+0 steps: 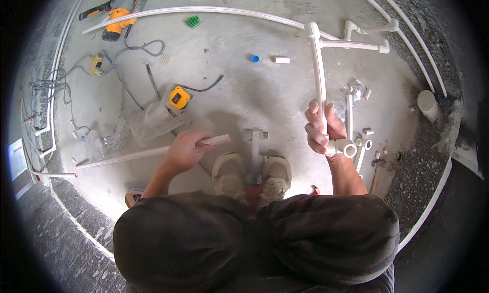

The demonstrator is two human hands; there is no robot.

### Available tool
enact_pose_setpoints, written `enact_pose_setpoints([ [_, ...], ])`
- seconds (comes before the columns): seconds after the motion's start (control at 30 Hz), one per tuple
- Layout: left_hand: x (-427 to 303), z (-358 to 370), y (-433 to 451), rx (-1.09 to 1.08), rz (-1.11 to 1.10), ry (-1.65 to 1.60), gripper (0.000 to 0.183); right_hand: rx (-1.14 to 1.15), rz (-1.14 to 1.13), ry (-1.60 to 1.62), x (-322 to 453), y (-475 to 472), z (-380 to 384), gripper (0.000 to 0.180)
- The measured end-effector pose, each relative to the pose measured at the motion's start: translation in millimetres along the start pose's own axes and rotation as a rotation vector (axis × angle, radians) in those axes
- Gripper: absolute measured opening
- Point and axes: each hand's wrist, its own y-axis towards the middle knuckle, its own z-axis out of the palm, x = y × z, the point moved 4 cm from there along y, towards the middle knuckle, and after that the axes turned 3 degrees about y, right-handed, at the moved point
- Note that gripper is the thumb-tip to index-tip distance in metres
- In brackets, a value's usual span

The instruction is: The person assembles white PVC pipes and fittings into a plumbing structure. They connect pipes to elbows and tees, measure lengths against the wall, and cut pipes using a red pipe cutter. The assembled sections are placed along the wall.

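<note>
In my left hand, at the left of the head view, is a long white plastic pipe with a thin red line; its near end sticks out past my fingers. My right hand grips an upright white pipe assembly just above its lower elbow and tee fitting, whose round opening shows. At the upper end of that assembly, more white pipe and fittings reach to the right. Between my hands, a pipe-fusion tool stands between my shoes, its metal plate upright; its lower part is partly hidden.
A yellow tape measure, plastic bags and a corded rotary hammer lie at the left. Pipe offcuts and a blue cap are ahead. Right of my right hand are loose fittings and a short capped stub.
</note>
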Motion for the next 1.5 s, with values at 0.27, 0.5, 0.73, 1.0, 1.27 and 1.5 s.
enact_pose_setpoints([
  [0.27, -3.2, -2.8, -1.9, -0.014, 0.026, 0.060, 0.033, 0.179, 0.048, 0.163, 7.9, 1.3, 13.4, 0.046],
  [0.5, -3.1, -3.7, -6.1, -0.016, -0.023, 0.022, 0.031, 0.132, 0.029, 0.202, 6.7, -1.7, 6.6, 0.048],
  [0.73, 0.8, -0.3, -1.5, 0.016, -0.032, 0.055, 0.032, -0.158, 0.023, -0.324, 5.4, 1.5, 4.0, 0.051],
  [1.0, 15.5, 8.6, -3.8, 0.066, 0.009, 0.032, 0.033, -0.687, 0.149, -0.716, -11.4, -8.8, -48.8, 0.043],
  [1.27, -5.7, 1.3, -9.0, -0.058, 0.084, 0.016, 0.024, -0.495, 0.084, -0.713, -24.6, -7.7, -56.1, 0.048],
  [1.5, -23.4, -7.4, -31.4, -0.208, 0.170, 0.110, 0.022, -0.555, 0.068, -0.744, -20.9, -4.7, -50.5, 0.048],
])
